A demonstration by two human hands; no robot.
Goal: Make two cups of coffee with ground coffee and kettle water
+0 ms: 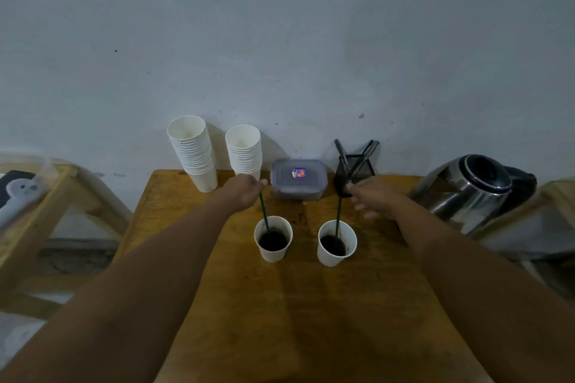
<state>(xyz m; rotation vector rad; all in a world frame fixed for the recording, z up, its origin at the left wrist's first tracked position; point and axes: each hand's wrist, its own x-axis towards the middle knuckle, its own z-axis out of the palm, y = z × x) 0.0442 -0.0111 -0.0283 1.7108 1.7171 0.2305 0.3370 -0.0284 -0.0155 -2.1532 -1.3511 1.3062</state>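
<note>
Standing mid-table, cups (273, 239) well inside edges.

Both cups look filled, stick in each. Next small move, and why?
Probably stir: the left hand and right hand each pinch a stirring stick standing in dark coffee in the left cup and right cup.

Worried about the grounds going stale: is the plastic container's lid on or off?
On. The lid sits flat over the plastic container, label up.
</note>
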